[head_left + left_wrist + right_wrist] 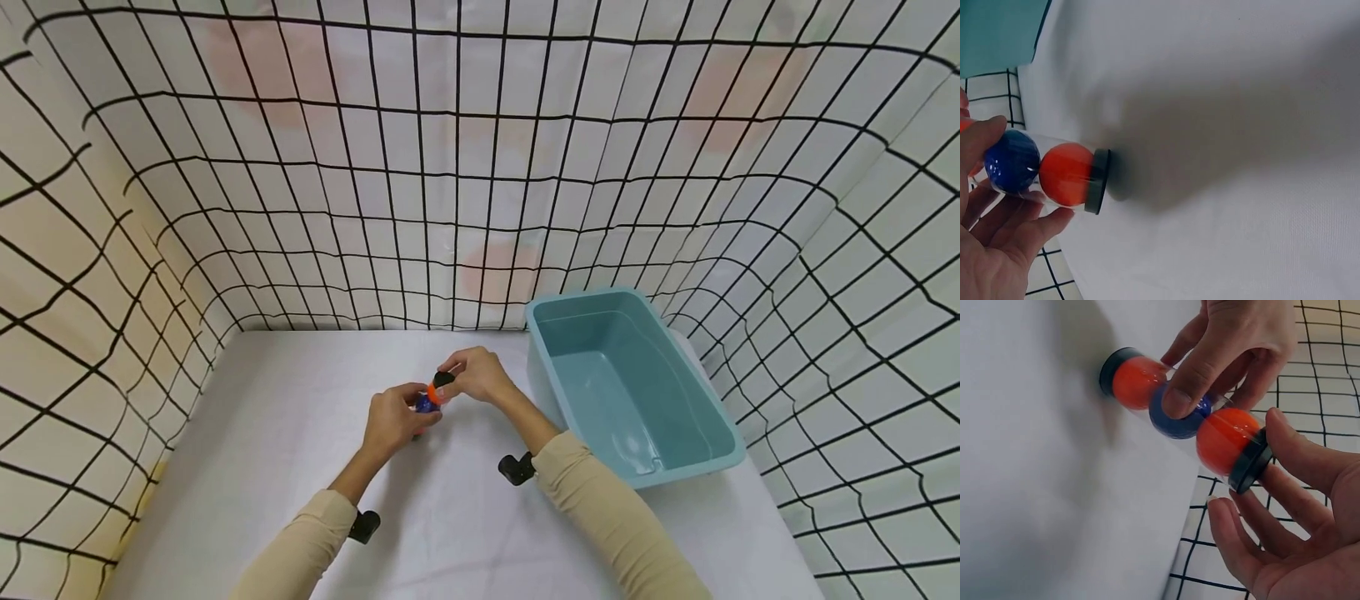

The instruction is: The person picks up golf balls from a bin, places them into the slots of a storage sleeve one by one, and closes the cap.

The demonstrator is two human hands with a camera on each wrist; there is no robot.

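A clear plastic tube [1038, 164] holds a blue ball [1012, 161] between two orange balls, with a dark cap on each end. My left hand [392, 418] grips the tube around its middle, thumb over the blue ball. At the upper end, my right hand [480, 377] pinches the black cap [1252, 464] between thumb and fingers. The lower cap [1098, 181] points down toward the white table and appears fitted on the tube. The tube is tilted and held above the table surface.
A teal plastic basin [637, 400] stands on the white-covered table [300, 367], right of my hands. Black grid netting [457, 179] encloses the back and both sides. Small black devices [516, 469] are strapped at both wrists.
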